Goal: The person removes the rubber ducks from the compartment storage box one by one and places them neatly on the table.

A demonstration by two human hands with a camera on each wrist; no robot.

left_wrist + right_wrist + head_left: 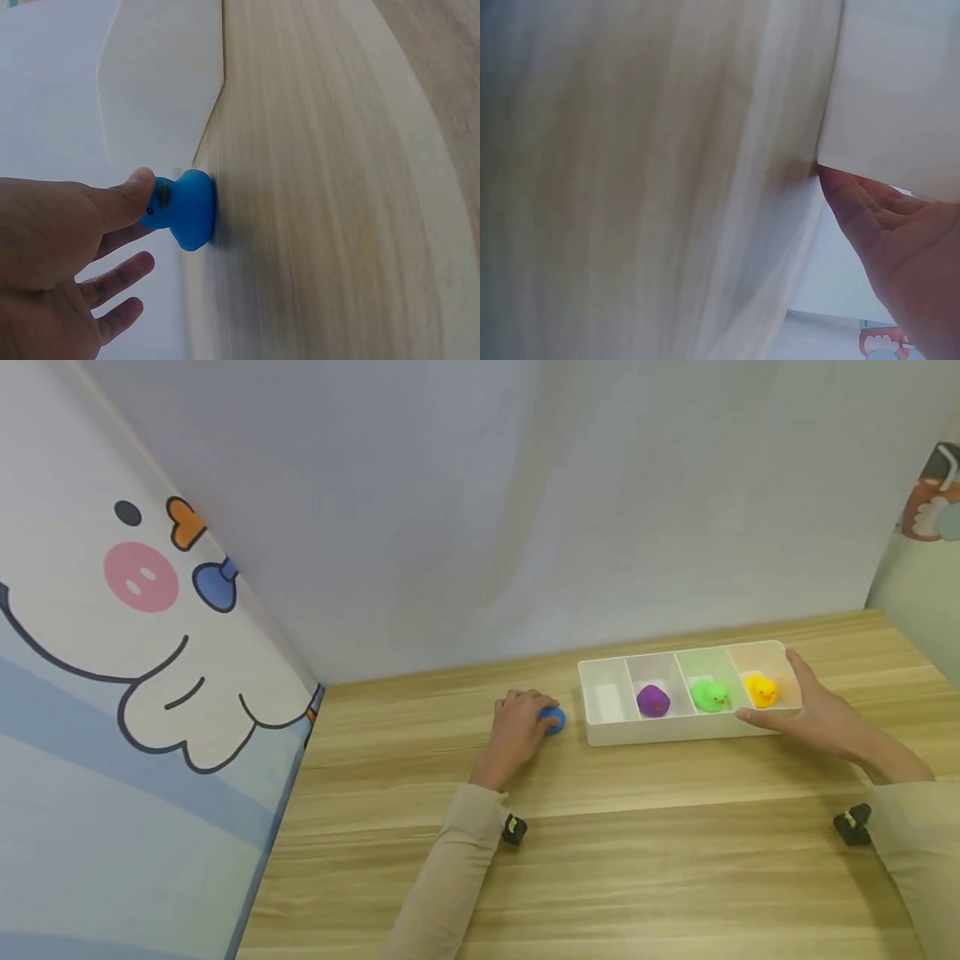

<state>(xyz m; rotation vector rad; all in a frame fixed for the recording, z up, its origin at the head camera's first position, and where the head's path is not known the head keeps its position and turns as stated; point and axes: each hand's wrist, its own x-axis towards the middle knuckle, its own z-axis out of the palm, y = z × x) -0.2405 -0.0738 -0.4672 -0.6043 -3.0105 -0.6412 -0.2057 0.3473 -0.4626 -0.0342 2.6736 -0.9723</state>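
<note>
My left hand (516, 733) pinches the head of a small blue rubber duck (191, 210) between thumb and index finger, just left of a white divided box (678, 729). In the left wrist view, the duck's base sits right at the wooden tabletop, and the other fingers are spread loosely. My right hand (821, 714) grips the right end of the box, thumb along the front wall and fingers round the far side. Inside, from left to right after a leftmost compartment with its white bottom showing, are a purple duck (653, 701), a green duck (709, 695) and a yellow duck (761, 690), each in its own compartment.
The wood-grain table (600, 868) meets a pale wall (450, 527) close behind the box. At the left stands a panel with a cartoon bird (82, 610). Another printed panel (930, 593) rises at the right. Small black devices (514, 829) sit at both sleeve cuffs.
</note>
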